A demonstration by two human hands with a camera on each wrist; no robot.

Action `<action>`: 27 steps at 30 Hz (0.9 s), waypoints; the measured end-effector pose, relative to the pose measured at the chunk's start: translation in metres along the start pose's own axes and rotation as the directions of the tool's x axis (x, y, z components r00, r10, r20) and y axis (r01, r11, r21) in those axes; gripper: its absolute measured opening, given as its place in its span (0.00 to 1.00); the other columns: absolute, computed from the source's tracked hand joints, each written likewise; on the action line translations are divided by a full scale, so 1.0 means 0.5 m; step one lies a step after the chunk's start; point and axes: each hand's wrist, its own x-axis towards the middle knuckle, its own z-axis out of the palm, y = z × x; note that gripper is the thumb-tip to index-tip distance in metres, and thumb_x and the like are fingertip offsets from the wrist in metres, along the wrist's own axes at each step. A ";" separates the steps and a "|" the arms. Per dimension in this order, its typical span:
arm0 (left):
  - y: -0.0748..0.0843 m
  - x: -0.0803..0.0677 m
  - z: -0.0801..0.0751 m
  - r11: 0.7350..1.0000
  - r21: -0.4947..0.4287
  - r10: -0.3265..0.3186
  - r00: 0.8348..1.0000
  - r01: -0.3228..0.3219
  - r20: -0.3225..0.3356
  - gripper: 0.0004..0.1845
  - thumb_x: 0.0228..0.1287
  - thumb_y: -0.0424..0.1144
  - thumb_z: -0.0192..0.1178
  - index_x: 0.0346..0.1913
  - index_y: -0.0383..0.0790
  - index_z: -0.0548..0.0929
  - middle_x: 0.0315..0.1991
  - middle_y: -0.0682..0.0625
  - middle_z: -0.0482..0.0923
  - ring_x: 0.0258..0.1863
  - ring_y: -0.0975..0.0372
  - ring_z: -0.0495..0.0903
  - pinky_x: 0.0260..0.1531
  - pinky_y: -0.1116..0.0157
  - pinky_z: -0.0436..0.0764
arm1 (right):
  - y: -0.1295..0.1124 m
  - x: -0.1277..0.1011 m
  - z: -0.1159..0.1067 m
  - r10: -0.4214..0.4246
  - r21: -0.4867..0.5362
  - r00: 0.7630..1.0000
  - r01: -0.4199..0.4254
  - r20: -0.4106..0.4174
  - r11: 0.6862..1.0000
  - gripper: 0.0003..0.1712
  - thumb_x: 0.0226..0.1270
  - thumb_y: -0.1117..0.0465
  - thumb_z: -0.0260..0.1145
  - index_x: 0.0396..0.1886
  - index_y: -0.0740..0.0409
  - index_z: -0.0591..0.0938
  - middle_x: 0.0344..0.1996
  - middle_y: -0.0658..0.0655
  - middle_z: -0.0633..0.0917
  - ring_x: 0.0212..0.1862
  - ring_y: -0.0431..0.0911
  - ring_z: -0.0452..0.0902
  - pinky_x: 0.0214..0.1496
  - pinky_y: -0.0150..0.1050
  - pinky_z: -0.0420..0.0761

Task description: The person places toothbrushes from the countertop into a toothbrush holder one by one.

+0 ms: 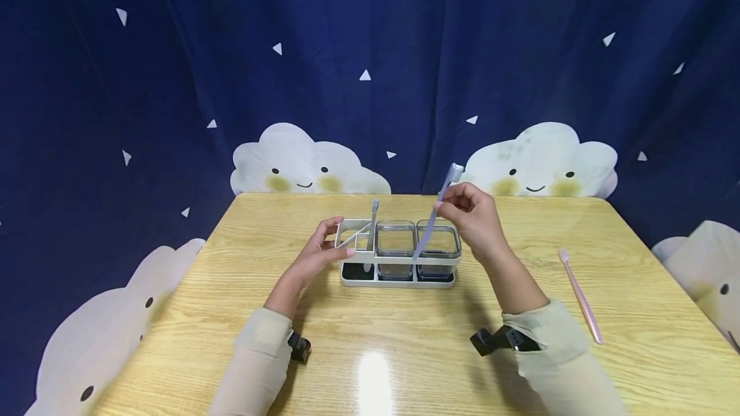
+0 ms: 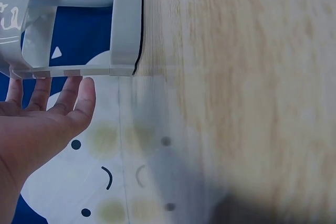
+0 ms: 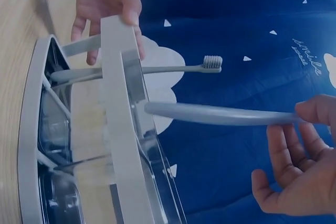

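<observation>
A white toothbrush holder [image 1: 399, 261] stands on the table, with two clear square cups [image 1: 396, 250] in its middle and right places. My left hand [image 1: 315, 254] grips its left end, thumb on the front rail and fingers at the side. In its left section a grey toothbrush [image 3: 173, 69] stands upright, bristles up. Between thumb and fingertips, my right hand [image 1: 475, 220] pinches a purple toothbrush [image 1: 430, 226] near its head. That brush is tilted, bristles up, and its handle end hangs by the holder's rail between the cups; whether they touch, I cannot tell.
A pink toothbrush [image 1: 581, 297] lies on the wooden table [image 1: 231, 313] to the right of my right forearm. Behind the table hangs a dark blue curtain [image 1: 370, 18] with white triangles and clouds.
</observation>
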 end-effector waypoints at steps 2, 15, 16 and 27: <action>0.000 0.000 -0.001 1.000 0.007 0.005 1.000 -0.005 -0.003 0.40 0.54 0.35 0.67 0.68 0.46 0.59 0.63 0.42 0.59 0.50 0.50 0.68 0.46 0.58 0.72 | -0.001 0.001 0.007 -0.017 0.014 1.000 0.017 0.006 1.000 0.08 0.57 0.76 0.62 0.36 0.75 0.73 0.26 0.51 0.78 0.30 0.40 0.74 0.34 0.29 0.76; 0.054 -0.028 0.009 1.000 0.015 0.003 1.000 -0.004 0.024 0.39 0.56 0.30 0.63 0.69 0.39 0.55 0.64 0.36 0.56 0.49 0.50 0.67 0.45 0.60 0.72 | 0.006 0.003 0.045 -0.075 0.142 0.997 0.072 0.017 0.987 0.04 0.60 0.73 0.62 0.32 0.64 0.74 0.27 0.54 0.78 0.31 0.47 0.77 0.39 0.37 0.79; 0.060 -0.032 0.010 1.000 0.022 0.005 1.000 -0.006 0.023 0.40 0.56 0.30 0.63 0.69 0.38 0.55 0.64 0.36 0.57 0.49 0.50 0.68 0.46 0.60 0.71 | 0.005 0.004 0.049 -0.079 0.150 0.997 0.076 0.016 0.986 0.04 0.60 0.73 0.62 0.32 0.64 0.74 0.27 0.54 0.78 0.31 0.48 0.77 0.39 0.37 0.79; 0.055 -0.030 0.012 1.000 0.014 -0.008 1.000 0.007 0.030 0.39 0.56 0.31 0.63 0.69 0.42 0.56 0.64 0.34 0.56 0.49 0.51 0.67 0.45 0.60 0.71 | 0.015 0.007 0.090 -0.080 0.175 0.997 0.079 0.003 0.981 0.06 0.59 0.73 0.63 0.32 0.65 0.73 0.29 0.56 0.78 0.32 0.50 0.77 0.41 0.41 0.79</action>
